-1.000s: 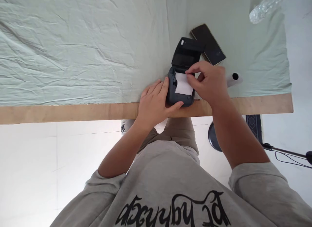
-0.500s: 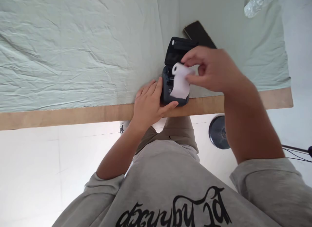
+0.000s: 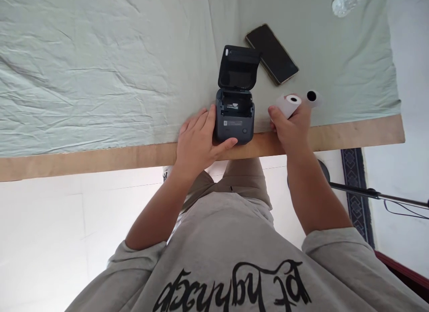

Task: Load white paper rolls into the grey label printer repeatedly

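A dark portable label printer (image 3: 235, 126) lies near the table's front edge with its lid (image 3: 239, 68) swung back. Its paper bay shows no roll inside. My left hand (image 3: 197, 140) rests against the printer's left side, fingers stretched out on the cloth and thumb along the front corner. To the right of the printer, my right hand (image 3: 295, 128) is closed around a white paper roll (image 3: 288, 105), whose round end faces up. Another white roll (image 3: 317, 99) with a dark core hole is just beyond that hand, partly hidden by it.
Behind the printer lies a black smartphone (image 3: 273, 54), close to the lid. A clear plastic bottle (image 3: 346, 2) is at the far right. Pale green cloth (image 3: 117, 79) covers the table up to its bare wooden edge (image 3: 100, 162). A black stand pole (image 3: 355, 190) reaches across at right.
My right hand has moved the white roll from over the printer to the right, uncovering the paper bay and the second roll. My left hand stays beside the printer.
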Demonstrator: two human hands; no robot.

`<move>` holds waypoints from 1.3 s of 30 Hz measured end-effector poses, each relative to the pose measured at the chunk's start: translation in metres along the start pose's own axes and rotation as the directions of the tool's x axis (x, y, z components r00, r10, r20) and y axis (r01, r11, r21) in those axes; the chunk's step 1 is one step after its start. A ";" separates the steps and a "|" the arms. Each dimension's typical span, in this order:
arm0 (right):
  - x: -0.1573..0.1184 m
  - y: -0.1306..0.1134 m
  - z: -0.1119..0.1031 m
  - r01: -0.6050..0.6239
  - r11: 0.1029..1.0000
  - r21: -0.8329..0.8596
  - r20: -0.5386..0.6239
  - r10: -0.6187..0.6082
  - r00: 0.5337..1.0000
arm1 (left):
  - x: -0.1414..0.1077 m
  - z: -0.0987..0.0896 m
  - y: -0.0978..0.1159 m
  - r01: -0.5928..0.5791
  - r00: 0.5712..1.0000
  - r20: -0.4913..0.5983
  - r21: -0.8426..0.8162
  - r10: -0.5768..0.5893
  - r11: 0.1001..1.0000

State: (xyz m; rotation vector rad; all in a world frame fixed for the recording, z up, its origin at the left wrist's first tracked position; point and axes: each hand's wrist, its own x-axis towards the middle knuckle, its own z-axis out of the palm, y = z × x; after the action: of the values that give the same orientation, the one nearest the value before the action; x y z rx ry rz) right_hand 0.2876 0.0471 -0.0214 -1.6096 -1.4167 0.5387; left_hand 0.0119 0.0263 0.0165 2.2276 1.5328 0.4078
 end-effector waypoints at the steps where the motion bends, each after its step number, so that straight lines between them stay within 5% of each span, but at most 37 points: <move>1: 0.001 -0.002 -0.001 0.043 0.998 -0.044 0.008 -0.043 0.999 | 0.000 0.000 0.000 0.002 1.000 -0.002 -0.001 -0.002 1.000; 8: 0.006 -0.015 -0.003 0.189 0.965 -0.184 0.076 -0.177 0.981 | 0.000 -0.001 0.002 0.011 1.000 -0.008 0.005 -0.011 1.000; 17: 0.002 -0.011 0.002 0.094 0.983 -0.159 0.089 -0.080 0.993 | 0.000 0.001 0.000 0.010 1.000 -0.016 0.010 -0.009 1.000; 23: -0.022 -0.022 -0.013 0.184 0.954 -0.238 -0.117 -0.216 0.969 | 0.000 -0.001 0.001 0.005 1.000 -0.007 -0.005 -0.005 1.000; 28: -0.005 -0.019 -0.040 0.217 0.919 -0.330 -0.312 -0.323 0.894 | 0.000 0.001 0.001 0.001 1.000 -0.021 -0.020 -0.002 1.000; 33: 0.022 0.007 -0.050 0.127 0.942 -0.309 -0.243 -0.208 0.948 | 0.000 0.001 0.002 0.003 1.000 -0.024 -0.010 -0.003 1.000; 39: 0.022 0.023 -0.048 0.015 0.947 -0.322 -0.180 -0.077 0.981 | 0.000 0.000 0.002 -0.006 1.000 -0.020 -0.009 0.005 1.000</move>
State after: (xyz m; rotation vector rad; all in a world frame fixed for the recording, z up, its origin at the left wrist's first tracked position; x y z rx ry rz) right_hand 0.3444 0.0531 -0.0116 -1.8224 -1.4444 0.1230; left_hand 0.0130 0.0254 0.0177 2.2279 1.5322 0.4387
